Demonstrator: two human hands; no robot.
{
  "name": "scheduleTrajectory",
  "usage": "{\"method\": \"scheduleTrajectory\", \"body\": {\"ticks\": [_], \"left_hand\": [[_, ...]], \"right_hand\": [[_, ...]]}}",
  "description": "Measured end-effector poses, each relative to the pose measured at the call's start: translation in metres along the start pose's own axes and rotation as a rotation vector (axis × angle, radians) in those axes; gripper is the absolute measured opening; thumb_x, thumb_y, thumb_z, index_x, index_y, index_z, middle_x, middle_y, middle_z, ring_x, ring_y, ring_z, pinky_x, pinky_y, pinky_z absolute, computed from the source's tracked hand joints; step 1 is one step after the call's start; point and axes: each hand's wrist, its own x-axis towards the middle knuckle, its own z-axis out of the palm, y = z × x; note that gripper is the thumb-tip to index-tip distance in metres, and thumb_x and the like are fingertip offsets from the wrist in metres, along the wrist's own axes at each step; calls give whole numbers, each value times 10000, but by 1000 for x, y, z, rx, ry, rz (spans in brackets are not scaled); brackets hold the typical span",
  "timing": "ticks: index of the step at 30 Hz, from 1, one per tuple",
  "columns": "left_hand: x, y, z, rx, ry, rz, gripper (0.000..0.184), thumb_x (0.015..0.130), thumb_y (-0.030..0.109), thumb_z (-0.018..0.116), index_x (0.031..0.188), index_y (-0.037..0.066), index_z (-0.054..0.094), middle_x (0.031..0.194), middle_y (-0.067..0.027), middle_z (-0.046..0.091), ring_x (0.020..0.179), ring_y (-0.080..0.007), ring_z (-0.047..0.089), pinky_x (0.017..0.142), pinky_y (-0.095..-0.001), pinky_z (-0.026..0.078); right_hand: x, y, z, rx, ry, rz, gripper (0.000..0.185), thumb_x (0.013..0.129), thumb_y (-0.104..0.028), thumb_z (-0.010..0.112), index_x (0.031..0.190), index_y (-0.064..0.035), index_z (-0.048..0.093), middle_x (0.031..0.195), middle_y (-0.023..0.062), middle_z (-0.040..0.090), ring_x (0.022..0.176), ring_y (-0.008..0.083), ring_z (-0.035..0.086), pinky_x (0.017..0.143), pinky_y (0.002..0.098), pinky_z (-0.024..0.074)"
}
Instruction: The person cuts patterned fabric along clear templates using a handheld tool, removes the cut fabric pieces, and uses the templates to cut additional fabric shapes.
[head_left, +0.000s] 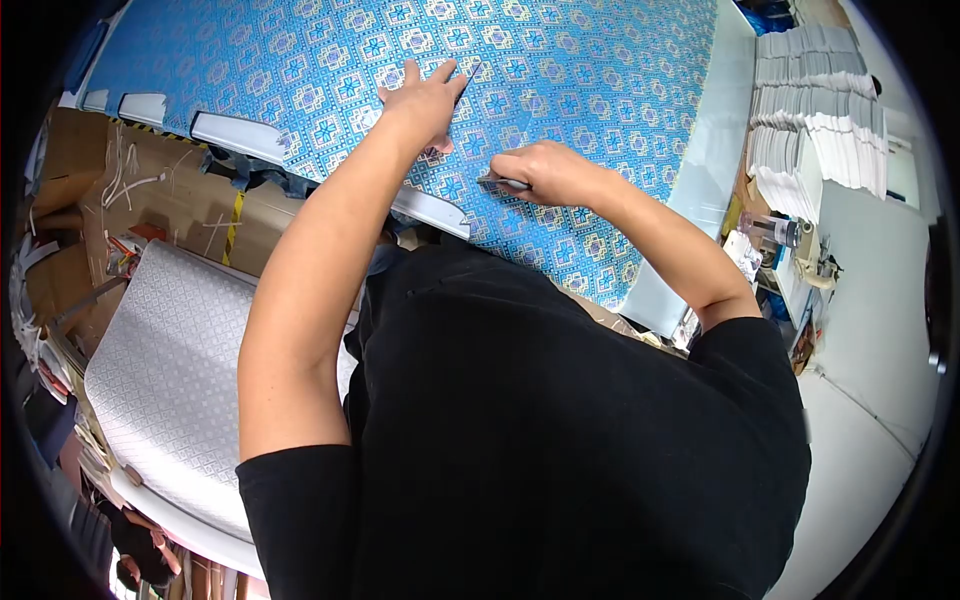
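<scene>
A blue sheet with a repeating cross and flower pattern (pixel 560 90) covers the work table. My left hand (pixel 423 105) lies on the sheet with its fingers spread, holding nothing. To the right and nearer to my body, my right hand (pixel 545 173) is closed round a small dark cutting tool (pixel 507 182), whose tip points left at the sheet. The tool's exact shape is partly hidden by my fingers. Along the sheet's near edge, pale strips (pixel 238 133) show where the pattern is missing.
Stacked white and grey sheets (pixel 815 100) stand at the right, above a shelf with a clear container (pixel 775 229). A pale patterned roll (pixel 180 370) lies at the lower left near cardboard (pixel 75 150). Another person (pixel 140 550) is at the bottom left.
</scene>
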Motion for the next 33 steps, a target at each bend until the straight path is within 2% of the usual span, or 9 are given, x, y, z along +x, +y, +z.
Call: {"method": "scheduleTrajectory", "body": {"ticks": [10,18,28,33], "left_hand": [[0,0,2,8,13,17,1122,667,241,978,1615,287,380,1724,51,244,1552,-456,224,1096,-775,419],[3,-1,6,32,43,45,1100,671,243,976,1606,266,396,1715,18,261,1533,-482,242,1068,-780,444],[1,0,2,41,25,48,1077,690,233,965,1606,246,398,1717,0,254,1523,-508,239,1058,-788,442],[1,-1,1,33,16,43,1078,694,246,965,1609,245,395,1719,1,251,1525,-507,231,1059,-784,441]], "right_hand": [[6,-4,5,-39,-75,95,276,862,-99,775,993,-91,532,849,113,674,796,372,691,635,493,520],[-2,-10,16,55,108,78,280,852,-67,772,989,-71,527,861,134,667,804,378,687,654,482,533],[-1,-3,19,84,92,119,256,857,-67,769,979,-77,543,855,125,672,812,378,686,656,476,530],[16,-13,34,147,235,130,207,918,-92,738,981,-62,543,821,157,687,762,404,681,634,497,523]]}}
